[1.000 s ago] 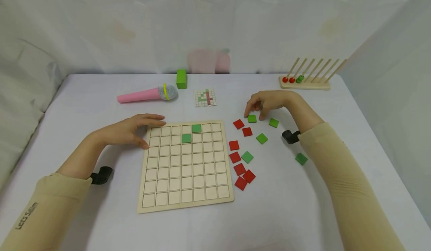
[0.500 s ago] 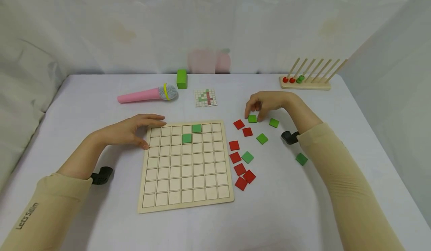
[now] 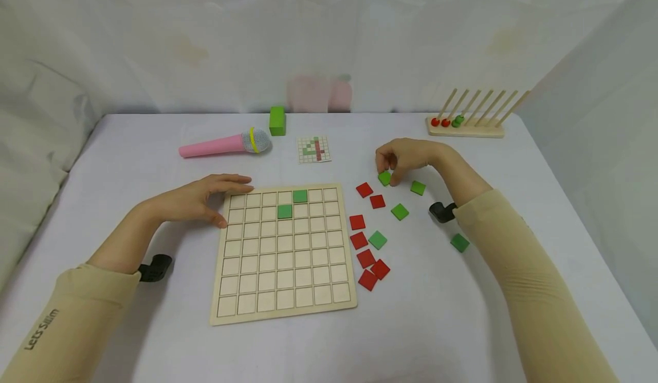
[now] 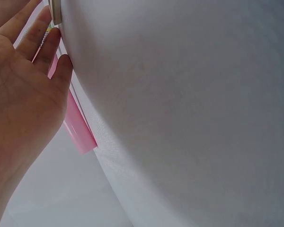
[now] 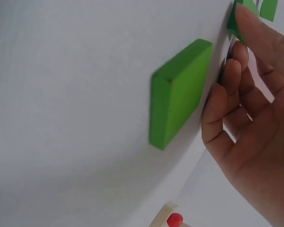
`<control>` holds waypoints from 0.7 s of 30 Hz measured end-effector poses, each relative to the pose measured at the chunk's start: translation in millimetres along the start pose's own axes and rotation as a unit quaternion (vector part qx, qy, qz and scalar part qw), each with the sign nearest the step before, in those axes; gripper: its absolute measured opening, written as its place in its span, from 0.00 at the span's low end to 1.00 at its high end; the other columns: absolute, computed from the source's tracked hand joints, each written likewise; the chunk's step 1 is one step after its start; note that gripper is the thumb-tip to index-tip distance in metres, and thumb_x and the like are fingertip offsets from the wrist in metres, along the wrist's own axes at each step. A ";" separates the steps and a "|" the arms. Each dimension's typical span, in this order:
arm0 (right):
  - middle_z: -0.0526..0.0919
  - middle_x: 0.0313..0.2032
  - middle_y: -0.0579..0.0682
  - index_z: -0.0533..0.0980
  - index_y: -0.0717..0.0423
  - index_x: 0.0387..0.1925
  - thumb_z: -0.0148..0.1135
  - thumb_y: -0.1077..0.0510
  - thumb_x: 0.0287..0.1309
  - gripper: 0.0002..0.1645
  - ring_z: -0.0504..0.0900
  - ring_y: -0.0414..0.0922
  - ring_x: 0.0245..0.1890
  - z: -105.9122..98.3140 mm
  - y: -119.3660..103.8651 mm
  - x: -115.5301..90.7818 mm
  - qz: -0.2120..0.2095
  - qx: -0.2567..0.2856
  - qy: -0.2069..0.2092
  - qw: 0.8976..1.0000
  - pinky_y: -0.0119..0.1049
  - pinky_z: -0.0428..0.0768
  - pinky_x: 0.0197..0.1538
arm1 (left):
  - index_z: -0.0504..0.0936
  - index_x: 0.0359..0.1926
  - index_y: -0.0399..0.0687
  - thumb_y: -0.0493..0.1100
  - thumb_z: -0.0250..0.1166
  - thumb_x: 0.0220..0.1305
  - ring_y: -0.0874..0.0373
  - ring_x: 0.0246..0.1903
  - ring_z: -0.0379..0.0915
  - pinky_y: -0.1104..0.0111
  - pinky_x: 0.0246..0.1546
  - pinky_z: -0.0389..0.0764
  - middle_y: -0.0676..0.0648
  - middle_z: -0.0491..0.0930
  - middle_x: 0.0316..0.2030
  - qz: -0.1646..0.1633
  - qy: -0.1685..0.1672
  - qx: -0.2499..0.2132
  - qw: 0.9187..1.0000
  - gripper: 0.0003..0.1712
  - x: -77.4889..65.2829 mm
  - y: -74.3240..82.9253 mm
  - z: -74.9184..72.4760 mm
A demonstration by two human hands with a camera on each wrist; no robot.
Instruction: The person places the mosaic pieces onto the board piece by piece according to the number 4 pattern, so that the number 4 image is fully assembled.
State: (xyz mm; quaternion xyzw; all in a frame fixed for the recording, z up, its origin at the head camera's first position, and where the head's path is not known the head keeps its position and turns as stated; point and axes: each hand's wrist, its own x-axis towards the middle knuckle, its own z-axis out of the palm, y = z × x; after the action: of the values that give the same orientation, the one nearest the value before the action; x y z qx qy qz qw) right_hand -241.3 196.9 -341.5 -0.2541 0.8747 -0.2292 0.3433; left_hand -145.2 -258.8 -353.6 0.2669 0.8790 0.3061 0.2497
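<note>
A square wooden grid board (image 3: 284,319) lies on the table, with one green tile (image 3: 300,196) in its top row and another green tile (image 3: 285,211) in the row below. My left hand (image 3: 192,197) rests at the board's upper left corner, fingers fairly straight and thumb on the left edge. Right of the board, my right hand (image 3: 408,156) pinches a green tile (image 3: 384,178) between thumb and fingers; the right wrist view shows the thumb against this tile (image 5: 234,23). Close below that hand lies a loose green tile (image 3: 418,188).
Several red tiles (image 3: 358,240) lie along the board's right side, with more green tiles (image 3: 400,212) nearby. Farther back are a pink toy microphone (image 3: 213,146), a green block (image 3: 277,121), a small grid pattern card (image 3: 314,149) and a pegged bead rack (image 3: 465,127).
My right thumb and fingers have come together on the green tile, which has turned and shifted slightly. My left hand and the board stay as they were.
</note>
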 end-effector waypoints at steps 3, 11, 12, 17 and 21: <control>0.74 0.30 0.49 0.74 0.55 0.30 0.70 0.63 0.42 0.12 0.71 0.46 0.32 -0.9 0.8 -0.7 0.002 -0.002 0.013 1.000 0.35 0.71 0.36 | 0.69 0.63 0.62 0.42 0.73 0.43 0.48 0.71 0.44 0.46 0.65 0.48 0.53 0.56 0.70 -0.003 0.002 -0.003 1.000 0.43 0.2 -0.8 0.7; 0.78 0.30 0.50 0.74 0.59 0.29 0.67 0.62 0.48 0.09 0.73 0.45 0.33 -4.8 0.4 0.6 -0.017 0.028 0.032 0.999 0.36 0.71 0.41 | 0.68 0.64 0.61 0.42 0.73 0.43 0.47 0.71 0.44 0.45 0.65 0.48 0.52 0.56 0.70 0.000 0.000 0.001 1.000 0.43 0.9 -2.9 0.5; 0.79 0.31 0.50 0.74 0.59 0.29 0.67 0.61 0.48 0.09 0.74 0.44 0.33 -4.9 -0.3 1.1 -0.018 0.031 0.040 0.999 0.36 0.72 0.41 | 0.68 0.64 0.61 0.43 0.73 0.44 0.46 0.71 0.44 0.45 0.65 0.48 0.52 0.55 0.70 0.001 -0.002 0.004 1.000 0.43 1.1 -3.2 0.4; 0.83 0.32 0.50 0.76 0.55 0.33 0.68 0.58 0.49 0.10 0.78 0.45 0.34 -4.3 -9.8 3.2 -0.019 0.055 0.092 0.994 0.36 0.72 0.42 | 0.67 0.64 0.62 0.44 0.73 0.44 0.45 0.71 0.43 0.43 0.65 0.48 0.51 0.55 0.71 0.000 -0.006 0.008 1.000 0.43 1.7 -4.4 0.8; 0.81 0.33 0.51 0.78 0.53 0.42 0.66 0.58 0.51 0.14 0.79 0.46 0.35 -2.9 -27.5 4.0 -0.041 0.085 0.122 0.988 0.37 0.73 0.42 | 0.68 0.64 0.63 0.44 0.73 0.43 0.47 0.71 0.44 0.45 0.65 0.48 0.53 0.55 0.71 -0.002 0.001 0.004 1.000 0.43 1.7 -4.7 1.7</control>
State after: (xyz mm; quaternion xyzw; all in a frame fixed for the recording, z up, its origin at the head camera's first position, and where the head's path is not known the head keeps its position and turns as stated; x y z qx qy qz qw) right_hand -238.0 174.0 -325.7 -0.2296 0.8764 -0.3455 0.2447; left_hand -146.9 -260.2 -358.4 0.2655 0.8810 0.3027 0.2483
